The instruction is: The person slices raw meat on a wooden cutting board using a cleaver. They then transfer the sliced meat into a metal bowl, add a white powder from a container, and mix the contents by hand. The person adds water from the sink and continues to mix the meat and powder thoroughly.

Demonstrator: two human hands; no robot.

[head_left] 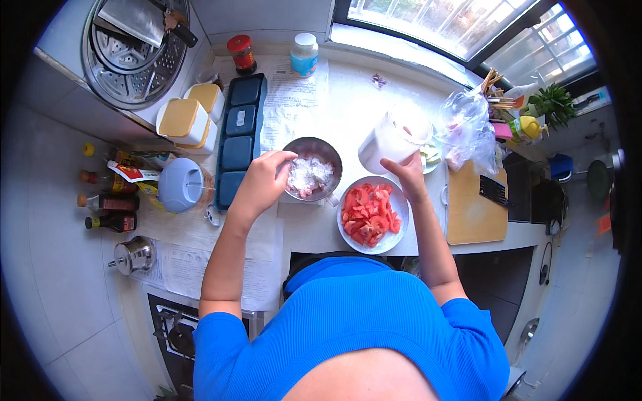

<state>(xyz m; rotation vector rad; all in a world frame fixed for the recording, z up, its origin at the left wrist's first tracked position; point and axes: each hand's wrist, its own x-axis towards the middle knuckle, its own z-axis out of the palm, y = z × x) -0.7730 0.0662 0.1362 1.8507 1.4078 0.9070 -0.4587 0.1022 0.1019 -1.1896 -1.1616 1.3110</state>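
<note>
Hands over the steel bowl, jug tipped in your right

Your left hand (pixel 262 179) hovers at the rim of the steel bowl (pixel 311 167), fingers pinched together over the white powder and pinkish bits inside, though I can't tell if anything's in the pinch. Your right hand (pixel 405 175) is clamped on a white jug (pixel 392 138), tilted toward the bowl. The plate of tomato chunks (pixel 370 215) sits just beside the bowl on the tabletop (pixel 348 100), cutting board (pixel 473 212) further right.
</note>
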